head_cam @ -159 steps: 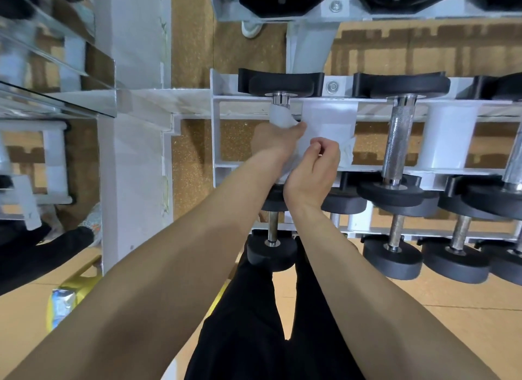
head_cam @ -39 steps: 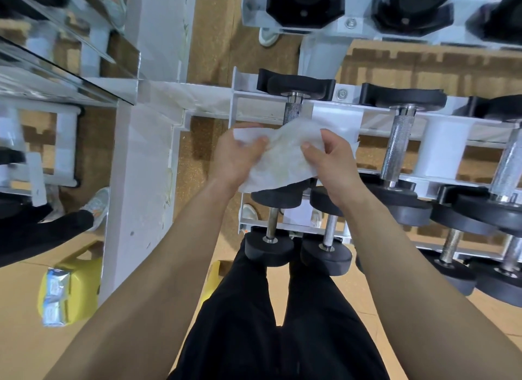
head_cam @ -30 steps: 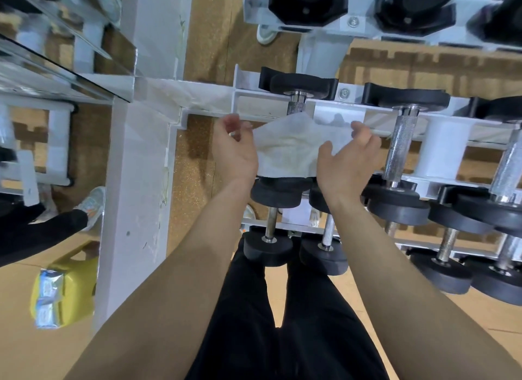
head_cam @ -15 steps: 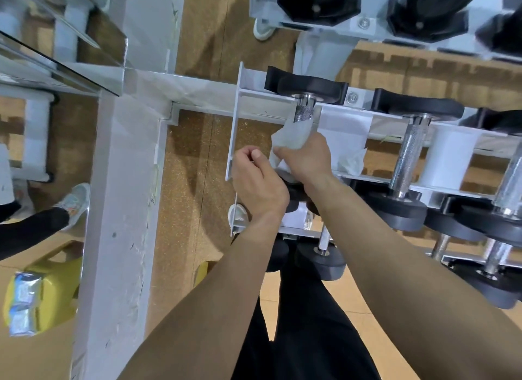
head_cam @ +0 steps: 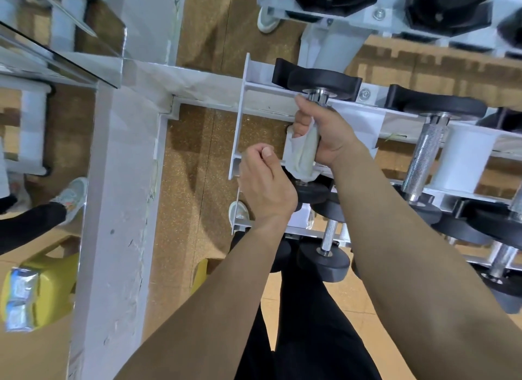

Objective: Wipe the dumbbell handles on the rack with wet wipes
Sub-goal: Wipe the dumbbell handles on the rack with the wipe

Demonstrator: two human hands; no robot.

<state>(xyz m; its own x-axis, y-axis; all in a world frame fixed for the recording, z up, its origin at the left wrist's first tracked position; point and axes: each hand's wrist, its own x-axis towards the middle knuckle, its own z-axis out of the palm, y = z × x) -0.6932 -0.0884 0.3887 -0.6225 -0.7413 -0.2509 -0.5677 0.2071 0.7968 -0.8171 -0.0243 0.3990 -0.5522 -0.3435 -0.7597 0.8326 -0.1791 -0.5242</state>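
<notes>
**Right hand climbs the wrapped handle**

The right hand (head_cam: 324, 133) curls tightly round the wipe (head_cam: 303, 153), wrapped on the handle (head_cam: 317, 95) of the leftmost dumbbell on the rack (head_cam: 240, 119). Half a second ago it gripped lower; now it sits against the far weight. The left hand (head_cam: 265, 181), fingers curled on nothing, stays just beside the wipe.
</notes>
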